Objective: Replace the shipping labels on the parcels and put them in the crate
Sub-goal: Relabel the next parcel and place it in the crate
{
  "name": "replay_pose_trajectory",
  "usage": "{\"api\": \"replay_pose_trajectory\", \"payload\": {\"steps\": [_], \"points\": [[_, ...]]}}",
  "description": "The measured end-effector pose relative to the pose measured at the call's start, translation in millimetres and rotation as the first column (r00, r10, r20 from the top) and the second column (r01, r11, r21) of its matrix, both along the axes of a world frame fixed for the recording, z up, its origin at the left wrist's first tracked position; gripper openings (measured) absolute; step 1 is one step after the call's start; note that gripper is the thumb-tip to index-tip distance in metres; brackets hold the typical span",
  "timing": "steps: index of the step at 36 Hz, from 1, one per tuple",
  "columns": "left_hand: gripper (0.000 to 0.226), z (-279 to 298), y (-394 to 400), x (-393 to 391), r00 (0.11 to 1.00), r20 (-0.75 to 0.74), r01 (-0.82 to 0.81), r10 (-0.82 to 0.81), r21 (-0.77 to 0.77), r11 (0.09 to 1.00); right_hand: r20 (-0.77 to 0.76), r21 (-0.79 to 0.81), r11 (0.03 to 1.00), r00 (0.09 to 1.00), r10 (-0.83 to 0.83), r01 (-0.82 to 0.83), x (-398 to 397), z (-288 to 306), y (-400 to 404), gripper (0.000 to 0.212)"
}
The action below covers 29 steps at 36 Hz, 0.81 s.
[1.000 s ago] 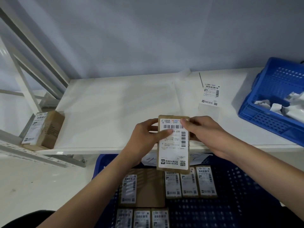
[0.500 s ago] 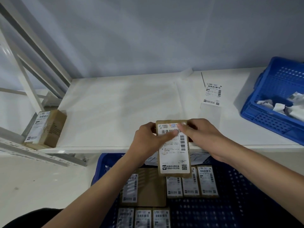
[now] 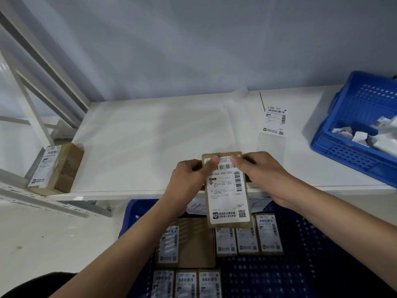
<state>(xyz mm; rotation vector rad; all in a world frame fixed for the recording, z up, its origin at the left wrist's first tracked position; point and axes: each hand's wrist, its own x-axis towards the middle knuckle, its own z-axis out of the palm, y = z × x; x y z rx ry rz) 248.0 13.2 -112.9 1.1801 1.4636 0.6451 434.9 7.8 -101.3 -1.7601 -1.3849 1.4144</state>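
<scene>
Parcel in hand: one flat rectangular brown cardboard parcel (image 3: 226,190), held upright between both hands over the table's near edge, its face covered by one white printed label (image 3: 228,194).
Left hand (image 3: 189,179): grasps the parcel's left edge, thumb laid across the label's top.
Right hand (image 3: 264,175): grasps the parcel's right edge, thumb tip on the label's top.
Crate below the hands: one blue perforated plastic crate (image 3: 311,265); seven labelled parcels lie flat inside, one larger than the rest.
Crate right of the right hand: one blue crate (image 3: 352,151) holding crumpled white paper scraps.
Table beyond the hands: smooth white top (image 3: 139,136); one loose label (image 3: 275,121) on it.
Far left: one labelled cardboard box (image 3: 55,166).
</scene>
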Motion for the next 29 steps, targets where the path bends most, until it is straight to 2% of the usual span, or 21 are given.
{"api": "replay_pose_trajectory", "payload": {"steps": [3, 7, 14, 17, 19, 21, 24, 27, 29], "points": [[0.031, 5.3, -0.1, -1.6, 0.994, 0.037, 0.101, -0.099, -0.042, 0.994, -0.011, 0.024, 0.997, 0.997, -0.073, 0.073, 1.9, 1.9, 2.6, 0.047], [0.036, 3.6, -7.6, 0.9, 0.967, 0.040, 0.255, -0.252, -0.156, 0.954, -0.082, 0.042, 0.976, 0.974, -0.212, 0.216, 8.6, 7.6, 11.5, 0.042], [0.049, 7.2, -8.7, -3.4, 0.963, 0.112, 0.259, -0.245, -0.134, 0.956, -0.140, 0.081, 0.967, 0.963, -0.230, 0.243, 12.0, 7.4, 15.2, 0.043], [0.050, 8.2, -7.6, -5.7, 0.964, 0.152, 0.238, -0.216, -0.140, 0.961, -0.203, 0.045, 0.965, 0.948, -0.246, 0.260, 13.5, 3.8, 16.9, 0.039], [0.045, 9.9, -5.0, -8.7, 0.969, 0.190, 0.188, -0.161, -0.136, 0.973, -0.198, -0.001, 0.981, 0.961, -0.191, 0.194, 15.6, 3.0, 17.5, 0.045], [0.040, 12.7, -1.1, -12.2, 0.973, 0.207, 0.127, -0.103, -0.104, 0.986, -0.220, -0.079, 0.995, 0.973, -0.075, 0.058, 17.6, 1.4, 15.8, 0.058], [0.041, 15.3, 2.7, -16.4, 0.977, 0.201, 0.081, -0.068, -0.059, 0.995, -0.279, -0.199, 0.977, 0.960, 0.023, -0.081, 15.4, -2.2, 8.9, 0.061], [0.036, 15.2, 2.8, -18.8, 0.975, 0.211, 0.080, -0.068, -0.048, 0.996, -0.222, -0.156, 0.979, 0.971, 0.092, -0.128, 11.0, -9.0, 5.1, 0.073], [0.034, 14.8, 2.2, -18.9, 0.974, 0.216, 0.080, -0.068, -0.046, 0.996, -0.253, -0.144, 0.982, 0.964, 0.081, -0.121, 8.7, -8.6, 4.5, 0.069]]}}
